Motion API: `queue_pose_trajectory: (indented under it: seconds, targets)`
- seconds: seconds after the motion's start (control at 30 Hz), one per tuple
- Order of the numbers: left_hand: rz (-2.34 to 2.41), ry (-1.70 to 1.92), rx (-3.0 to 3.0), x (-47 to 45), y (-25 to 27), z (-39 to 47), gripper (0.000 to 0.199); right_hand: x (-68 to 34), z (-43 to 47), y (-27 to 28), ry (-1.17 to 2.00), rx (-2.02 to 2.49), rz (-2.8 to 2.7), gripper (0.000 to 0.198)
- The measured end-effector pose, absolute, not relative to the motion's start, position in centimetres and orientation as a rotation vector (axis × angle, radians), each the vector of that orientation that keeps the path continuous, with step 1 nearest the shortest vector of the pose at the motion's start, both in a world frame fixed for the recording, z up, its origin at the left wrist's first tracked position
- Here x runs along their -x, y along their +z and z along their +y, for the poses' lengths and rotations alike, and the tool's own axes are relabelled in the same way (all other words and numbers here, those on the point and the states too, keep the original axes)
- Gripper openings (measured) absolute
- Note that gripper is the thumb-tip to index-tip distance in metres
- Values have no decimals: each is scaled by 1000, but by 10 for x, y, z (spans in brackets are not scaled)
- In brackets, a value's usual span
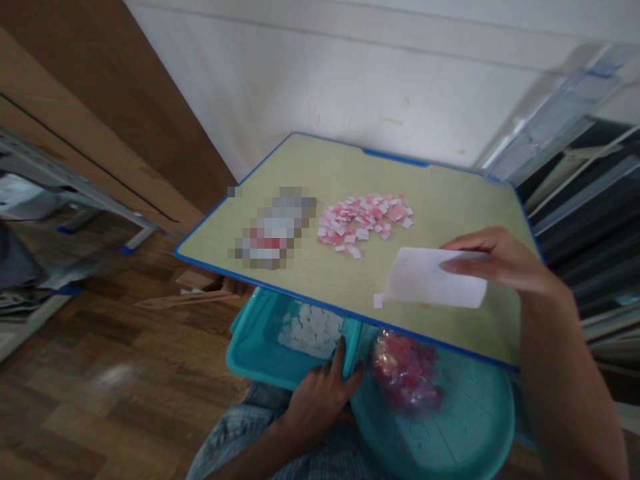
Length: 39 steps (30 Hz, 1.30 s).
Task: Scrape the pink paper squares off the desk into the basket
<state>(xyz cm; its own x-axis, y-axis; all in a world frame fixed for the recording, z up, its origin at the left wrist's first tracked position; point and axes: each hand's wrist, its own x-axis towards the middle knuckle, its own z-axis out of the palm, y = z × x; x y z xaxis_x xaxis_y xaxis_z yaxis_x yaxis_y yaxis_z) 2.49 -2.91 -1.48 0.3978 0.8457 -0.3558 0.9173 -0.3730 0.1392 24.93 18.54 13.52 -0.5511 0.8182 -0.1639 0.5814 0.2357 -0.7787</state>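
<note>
My right hand (500,260) pinches a white paper sheet (435,277), thumb on top, above the right front part of the pale yellow tabletop (465,200) with its blue edge. A small white paper piece (379,301) lies by the sheet's left corner. Farther back is a loose pile of pink and white pieces (367,220). My left hand (320,397) grips the right rim of a teal rectangular basin (260,357), index finger and thumb on either side of it. White paper pieces (313,330) cover part of the basin's bottom.
A round teal tub (465,427) stands at the front right, holding a clear bag of pink pieces (407,373). A blurred-out flat item (275,230) lies on the table's left. Behind is a white wall (350,87). Metal legs (135,230) and cardboard (197,280) are at left.
</note>
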Motion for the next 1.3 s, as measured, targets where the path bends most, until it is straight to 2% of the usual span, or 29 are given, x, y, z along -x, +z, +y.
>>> queue_pose_trajectory:
  seconds: [0.23, 0.5, 0.77, 0.97, 1.13, 1.3]
  targets:
    - [1543, -330, -2335, -25, -12, -30, 81, -210, 178, 124, 1360, 1055, -2392, 29]
    - [1536, -340, -2312, -25, -12, -29, 83, -228, 187, 123, 1363, 1296, -2015, 23]
    - [1547, -338, -2286, -25, -12, -28, 84, -214, 183, 116, 1498, 1227, -2179, 32]
    - [1533, -323, -2276, -24, -8, -29, 86, -202, 176, 110, 1546, 1121, -2216, 30]
    - [1532, -317, -2277, -24, -10, -30, 80, -202, 176, 111, 1476, 1141, -2130, 29]
    - [1527, -329, -2294, -25, -13, -30, 86, -202, 179, 108, 1432, 1213, -2086, 27]
